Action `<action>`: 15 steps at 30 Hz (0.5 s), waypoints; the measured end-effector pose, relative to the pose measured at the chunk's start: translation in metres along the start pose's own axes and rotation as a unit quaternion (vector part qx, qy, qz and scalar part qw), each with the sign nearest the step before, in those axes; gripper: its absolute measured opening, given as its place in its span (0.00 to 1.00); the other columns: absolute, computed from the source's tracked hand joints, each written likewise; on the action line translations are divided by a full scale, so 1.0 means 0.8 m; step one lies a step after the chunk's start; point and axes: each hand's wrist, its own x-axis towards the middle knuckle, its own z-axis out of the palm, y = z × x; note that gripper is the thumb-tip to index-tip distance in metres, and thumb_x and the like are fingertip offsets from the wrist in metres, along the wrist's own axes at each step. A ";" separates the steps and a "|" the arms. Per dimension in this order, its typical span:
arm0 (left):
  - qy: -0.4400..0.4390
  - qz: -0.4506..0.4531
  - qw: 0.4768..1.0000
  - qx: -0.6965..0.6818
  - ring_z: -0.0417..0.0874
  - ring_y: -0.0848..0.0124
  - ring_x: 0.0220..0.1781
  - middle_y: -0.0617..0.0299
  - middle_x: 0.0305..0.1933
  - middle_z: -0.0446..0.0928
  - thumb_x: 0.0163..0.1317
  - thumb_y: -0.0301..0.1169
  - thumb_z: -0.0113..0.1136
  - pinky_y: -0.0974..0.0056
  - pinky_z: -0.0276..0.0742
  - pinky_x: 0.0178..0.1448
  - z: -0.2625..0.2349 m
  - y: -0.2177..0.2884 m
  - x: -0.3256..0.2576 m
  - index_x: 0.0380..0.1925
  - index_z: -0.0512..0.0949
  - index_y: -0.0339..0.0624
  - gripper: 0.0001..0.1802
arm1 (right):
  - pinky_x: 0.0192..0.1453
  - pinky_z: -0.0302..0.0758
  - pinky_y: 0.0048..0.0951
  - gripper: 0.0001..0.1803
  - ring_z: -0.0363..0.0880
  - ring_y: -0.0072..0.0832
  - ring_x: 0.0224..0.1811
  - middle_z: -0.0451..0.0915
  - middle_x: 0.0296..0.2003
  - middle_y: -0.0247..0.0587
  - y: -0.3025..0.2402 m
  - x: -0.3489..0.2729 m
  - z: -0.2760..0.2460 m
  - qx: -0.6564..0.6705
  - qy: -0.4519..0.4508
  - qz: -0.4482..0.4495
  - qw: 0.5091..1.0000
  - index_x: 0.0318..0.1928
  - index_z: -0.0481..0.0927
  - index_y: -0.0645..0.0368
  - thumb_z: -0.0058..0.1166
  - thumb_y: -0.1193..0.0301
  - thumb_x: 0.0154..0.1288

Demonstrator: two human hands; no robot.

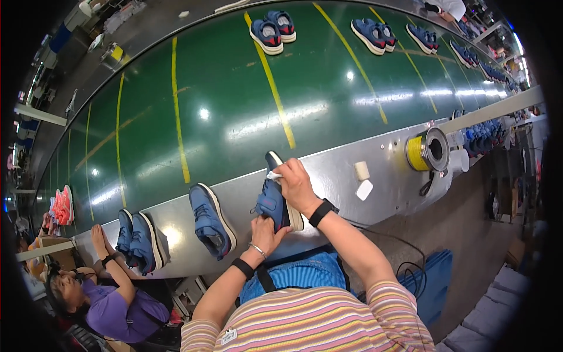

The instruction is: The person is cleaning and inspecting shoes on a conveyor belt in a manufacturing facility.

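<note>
- Left of the held shoe (271, 198), a single shoe (209, 226) shares the bench (337, 182); a wide swing could nudge it;
- your left hand (268, 237) is clamped on the held shoe's heel end; a slack hold could let it twist;
- your right hand (298, 185) pinches a white wad (273, 175) against its toe end; hard rubbing could scuff it;
- right of the held shoe, a bumped can (417, 154) could tip.
</note>
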 end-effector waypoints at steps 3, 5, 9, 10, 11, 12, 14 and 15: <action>0.003 0.005 0.999 -0.042 0.71 0.52 0.37 0.47 0.28 0.73 0.47 0.46 0.62 0.55 0.61 0.46 -0.002 0.000 0.003 0.21 0.72 0.33 0.23 | 0.39 0.68 0.37 0.08 0.68 0.43 0.34 0.67 0.28 0.46 -0.003 -0.066 -0.019 0.025 -0.038 0.032 0.998 0.31 0.73 0.61 0.46 0.84 0.48; 0.029 0.015 0.994 -0.106 0.72 0.51 0.32 0.47 0.26 0.73 0.47 0.44 0.63 0.54 0.64 0.42 -0.002 0.002 0.008 0.20 0.72 0.33 0.21 | 0.38 0.68 0.37 0.10 0.68 0.42 0.33 0.67 0.28 0.46 -0.010 -0.112 -0.034 0.058 -0.069 0.063 0.994 0.32 0.74 0.61 0.46 0.84 0.47; -0.042 -0.057 0.985 -0.157 0.74 0.56 0.25 0.47 0.24 0.74 0.53 0.43 0.59 0.60 0.68 0.31 -0.041 0.035 0.031 0.24 0.72 0.32 0.21 | 0.41 0.69 0.32 0.12 0.70 0.41 0.36 0.70 0.31 0.45 -0.011 -0.195 -0.067 0.069 -0.166 0.093 0.979 0.33 0.76 0.60 0.47 0.85 0.46; 0.038 -0.055 0.937 -0.344 0.75 0.69 0.26 0.54 0.26 0.76 0.56 0.45 0.56 0.66 0.69 0.31 -0.046 0.041 0.039 0.27 0.73 0.34 0.21 | 0.42 0.70 0.31 0.12 0.72 0.40 0.37 0.72 0.32 0.45 -0.003 -0.219 -0.068 0.096 -0.196 0.087 0.972 0.34 0.76 0.60 0.48 0.84 0.47; 0.013 -0.120 0.903 -0.413 0.74 0.73 0.28 0.61 0.27 0.75 0.57 0.44 0.56 0.67 0.70 0.33 -0.067 0.047 0.055 0.30 0.73 0.33 0.20 | 0.42 0.70 0.32 0.11 0.72 0.40 0.36 0.72 0.31 0.45 -0.014 -0.215 -0.084 0.112 -0.161 0.174 0.965 0.35 0.76 0.60 0.50 0.82 0.49; -0.012 -0.185 0.859 -0.477 0.72 0.77 0.29 0.67 0.28 0.73 0.58 0.44 0.55 0.68 0.71 0.35 -0.090 0.048 0.070 0.32 0.73 0.33 0.20 | 0.42 0.70 0.33 0.10 0.72 0.39 0.36 0.72 0.31 0.45 -0.030 -0.200 -0.103 0.132 -0.128 0.259 0.948 0.37 0.76 0.60 0.51 0.80 0.50; -0.017 -0.209 0.839 -0.503 0.74 0.77 0.31 0.65 0.31 0.74 0.59 0.43 0.54 0.70 0.72 0.37 -0.117 0.047 0.091 0.35 0.74 0.35 0.19 | 0.42 0.70 0.25 0.10 0.74 0.28 0.37 0.76 0.32 0.39 -0.044 -0.154 -0.127 0.207 0.033 0.313 0.926 0.37 0.76 0.62 0.55 0.79 0.51; -0.023 -0.220 0.799 -0.560 0.75 0.76 0.33 0.63 0.33 0.75 0.59 0.43 0.54 0.69 0.72 0.39 -0.126 0.053 0.095 0.37 0.74 0.36 0.19 | 0.42 0.70 0.25 0.10 0.74 0.26 0.37 0.75 0.32 0.38 -0.043 -0.137 -0.137 0.241 0.056 0.316 0.916 0.37 0.76 0.62 0.55 0.80 0.51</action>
